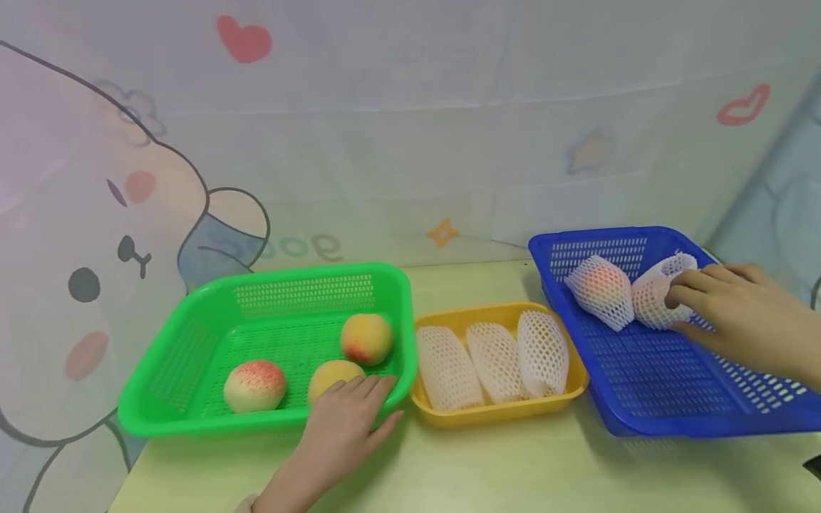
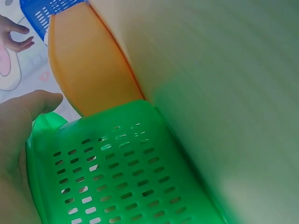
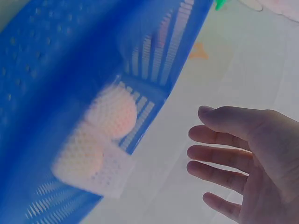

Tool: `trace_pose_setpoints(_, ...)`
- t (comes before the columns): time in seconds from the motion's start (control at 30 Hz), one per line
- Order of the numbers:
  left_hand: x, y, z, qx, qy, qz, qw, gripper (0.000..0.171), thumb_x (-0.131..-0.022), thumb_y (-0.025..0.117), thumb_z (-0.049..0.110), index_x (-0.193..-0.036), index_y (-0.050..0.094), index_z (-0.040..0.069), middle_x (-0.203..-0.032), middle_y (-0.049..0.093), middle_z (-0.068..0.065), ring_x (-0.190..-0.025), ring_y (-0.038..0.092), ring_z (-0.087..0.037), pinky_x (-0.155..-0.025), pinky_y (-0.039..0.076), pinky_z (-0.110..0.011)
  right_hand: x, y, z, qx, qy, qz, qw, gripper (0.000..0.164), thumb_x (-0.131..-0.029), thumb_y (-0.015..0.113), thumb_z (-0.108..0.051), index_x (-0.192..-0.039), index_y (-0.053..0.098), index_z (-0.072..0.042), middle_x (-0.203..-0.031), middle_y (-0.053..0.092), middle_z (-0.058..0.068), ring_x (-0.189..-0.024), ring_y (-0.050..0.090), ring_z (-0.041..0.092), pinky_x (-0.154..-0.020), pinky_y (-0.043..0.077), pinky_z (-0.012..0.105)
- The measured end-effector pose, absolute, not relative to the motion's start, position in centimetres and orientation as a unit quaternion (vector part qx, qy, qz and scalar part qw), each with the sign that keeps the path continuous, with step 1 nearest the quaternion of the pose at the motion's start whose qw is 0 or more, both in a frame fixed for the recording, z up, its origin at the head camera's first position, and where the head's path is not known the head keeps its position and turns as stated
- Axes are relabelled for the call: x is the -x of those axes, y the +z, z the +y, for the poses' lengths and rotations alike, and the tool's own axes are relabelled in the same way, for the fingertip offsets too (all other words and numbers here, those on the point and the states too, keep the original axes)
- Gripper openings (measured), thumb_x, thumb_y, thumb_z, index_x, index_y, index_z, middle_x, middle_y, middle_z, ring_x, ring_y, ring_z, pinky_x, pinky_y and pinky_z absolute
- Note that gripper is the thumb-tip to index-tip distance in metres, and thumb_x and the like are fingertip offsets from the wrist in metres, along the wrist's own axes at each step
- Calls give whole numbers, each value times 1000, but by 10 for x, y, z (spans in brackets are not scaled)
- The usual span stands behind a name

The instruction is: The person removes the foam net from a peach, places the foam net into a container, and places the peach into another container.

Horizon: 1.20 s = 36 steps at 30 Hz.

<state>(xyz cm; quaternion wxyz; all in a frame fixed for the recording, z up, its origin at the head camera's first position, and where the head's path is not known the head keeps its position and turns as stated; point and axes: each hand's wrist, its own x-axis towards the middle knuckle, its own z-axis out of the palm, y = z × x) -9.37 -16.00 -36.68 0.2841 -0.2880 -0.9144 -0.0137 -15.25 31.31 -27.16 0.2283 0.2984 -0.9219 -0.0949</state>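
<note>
My left hand (image 1: 346,420) lies over the front rim of a green basket (image 1: 256,422), its fingertips close to a yellowish peach (image 1: 332,376) that they partly cover. In the left wrist view its thumb (image 2: 44,101) sticks out apart from the other fingers. A redder peach (image 1: 367,338) and a pale, red-speckled peach (image 1: 254,386) also lie in this basket. Over the right side of a blue basket (image 1: 667,399) my right hand (image 1: 737,313) hovers, fingers parted and holding nothing. Beside it a peach in a white foam net (image 1: 657,296) leans against another netted peach (image 1: 601,288).
Between the two baskets stands a yellow tray (image 1: 494,413) with three white foam nets (image 1: 541,353). All the containers are on a pale yellow-green table (image 1: 487,470). Behind them hangs a printed cloth (image 1: 398,142).
</note>
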Motion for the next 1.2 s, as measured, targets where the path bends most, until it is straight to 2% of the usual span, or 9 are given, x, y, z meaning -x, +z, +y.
trace_pose_setpoints(0.07,94,-366,-160,287,-12,-916,280,41,-81,72,39,-111,65,13,-95,71,5,-82,64,-12,-66,49,-26,157,-267,316,-282,-108,-930,211,31,-73,80,-38,-89,67,-15,-96,67,6,-93,62,33,-82,44,61)
trace_pose_setpoints(0.1,94,-366,-160,287,-11,-917,278,42,-81,72,39,-112,65,13,-96,71,5,-83,64,-12,-67,50,-26,159,-264,317,-276,-114,-932,203,34,-65,85,-28,-90,67,-14,-97,67,7,-93,62,34,-82,44,62)
trace_pose_setpoints(0.13,94,-366,-160,287,-10,-917,276,42,-81,72,40,-112,65,13,-97,71,5,-83,64,-12,-68,50,-27,162,-262,317,-268,-118,-936,195,37,-62,86,-26,-92,67,-13,-98,67,7,-94,62,34,-83,44,62)
trace_pose_setpoints(0.33,96,-366,-160,289,-7,-917,276,45,-80,72,42,-113,64,13,-96,71,5,-83,64,-12,-68,51,-28,175,-250,321,-254,-126,-946,157,44,-67,85,-24,-104,67,-12,-106,67,9,-100,61,35,-85,44,63)
trace_pose_setpoints(0.57,96,-366,-160,288,3,-916,278,46,-80,72,44,-112,64,13,-96,70,4,-83,65,-13,-69,52,-28,191,-245,323,-238,-141,-955,108,46,-70,83,-26,-110,66,-11,-112,65,12,-103,59,37,-85,44,65)
trace_pose_setpoints(0.83,95,-367,-162,294,-2,-914,278,46,-80,72,43,-112,64,12,-95,70,3,-81,64,-12,-67,52,-28,211,-252,325,-250,-135,-955,86,50,-71,83,-27,-115,64,-12,-118,62,12,-107,57,36,-84,46,64)
trace_pose_setpoints(1.2,94,-365,-161,290,-1,-920,262,47,-81,71,44,-114,64,12,-97,69,4,-85,64,-12,-70,51,-27,244,-268,328,-235,-118,-964,40,56,-71,82,-26,-121,61,-13,-125,58,16,-113,52,42,-85,43,67)
